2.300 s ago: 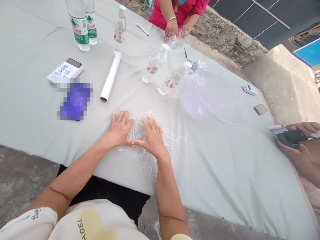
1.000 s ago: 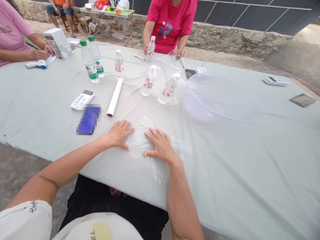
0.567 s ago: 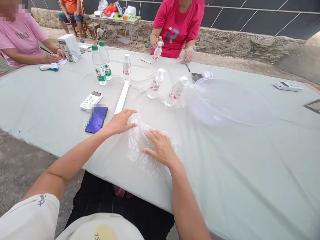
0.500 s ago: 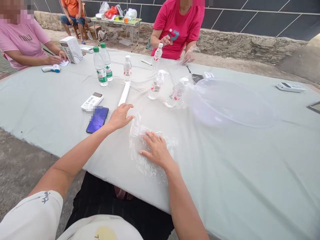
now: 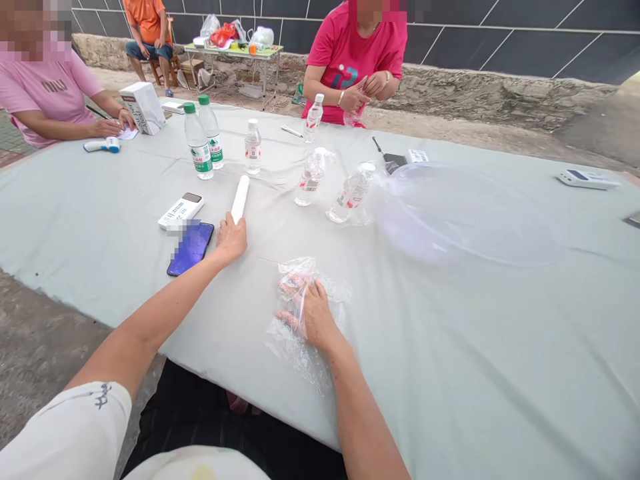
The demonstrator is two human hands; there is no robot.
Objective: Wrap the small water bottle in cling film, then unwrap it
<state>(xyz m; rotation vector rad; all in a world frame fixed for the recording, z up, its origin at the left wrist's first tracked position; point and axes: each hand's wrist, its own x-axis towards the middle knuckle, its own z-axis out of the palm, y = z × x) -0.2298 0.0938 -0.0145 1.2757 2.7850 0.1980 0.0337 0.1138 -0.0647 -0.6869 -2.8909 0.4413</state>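
- Resting your left hand [image 5: 231, 241] at the near end of the white film roll [image 5: 240, 198]: fingers are together and seem to touch it, but they are not closed around it.
- Your right hand [image 5: 313, 313] lies on crumpled clear plastic film [image 5: 295, 353], right of the roll and nearer you. Fingers are partly under the film; I cannot tell if they grip it.
- A phone [image 5: 190, 248] lies just left of the roll.
- Water bottles [image 5: 253, 147] stand beyond the roll.
- Farther beyond the roll, a person in a red T-shirt [image 5: 345, 67] has both hands [image 5: 363, 93] raised together.
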